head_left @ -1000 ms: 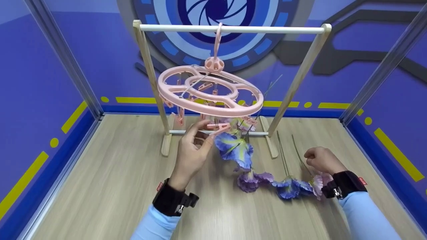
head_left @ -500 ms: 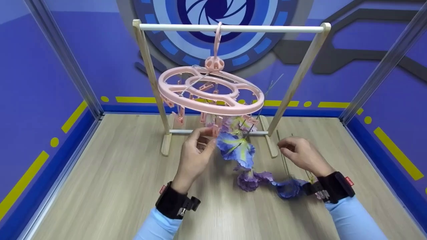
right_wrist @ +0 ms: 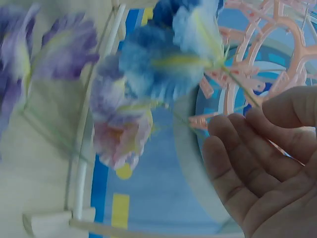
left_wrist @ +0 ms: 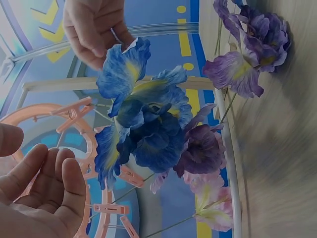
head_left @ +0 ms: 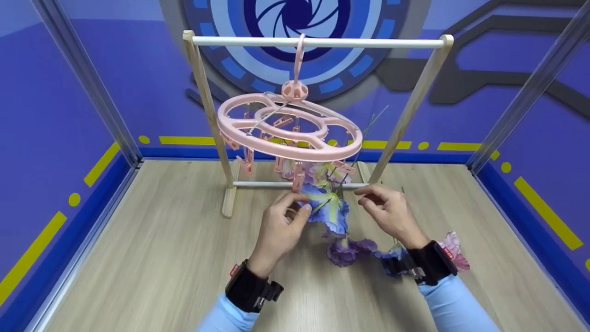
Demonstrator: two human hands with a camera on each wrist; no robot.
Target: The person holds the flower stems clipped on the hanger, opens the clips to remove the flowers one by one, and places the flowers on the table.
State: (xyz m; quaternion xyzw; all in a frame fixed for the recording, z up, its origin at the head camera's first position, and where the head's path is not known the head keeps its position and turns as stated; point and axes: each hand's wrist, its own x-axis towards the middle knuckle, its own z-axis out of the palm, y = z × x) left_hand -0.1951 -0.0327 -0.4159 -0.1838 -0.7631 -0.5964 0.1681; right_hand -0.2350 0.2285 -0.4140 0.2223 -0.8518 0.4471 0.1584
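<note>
Left hand (head_left: 281, 225): hung loosely curled beside blue iris (head_left: 333, 213), frame centre
Right hand (head_left: 391, 213): hung loosely curled, right of centre

Hanger (head_left: 286, 151) on rack (head_left: 368, 43), flower (head_left: 333, 210) below hanger, other flowers (head_left: 342, 252) on table (head_left: 161, 258) before rack

The hanger (head_left: 276, 148) is smooth plastic; the blue flower (head_left: 335, 213), cloth-like (matt).

Light-blue sleeves (head_left: 454, 302); black wristbands (head_left: 244, 289); red tags (head_left: 448, 252)
</note>
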